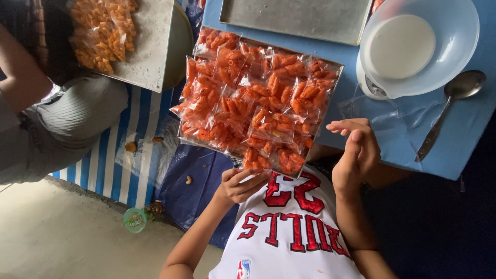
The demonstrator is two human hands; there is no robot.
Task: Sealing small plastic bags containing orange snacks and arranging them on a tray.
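Left hand [240,185] grasping tray [206,142] edge, centre frame | right hand [356,150] released, beside it | risk: one-sided grip tilts tray, snack bags [258,98] slide off bench [454,139]

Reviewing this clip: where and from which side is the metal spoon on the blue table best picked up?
Grip the spoon at mid-handle, from above, pinching across its narrow width. It lies flat and alone on the blue table, its handle pointing away from the white bowl, so the fingers likely have room on both sides there.
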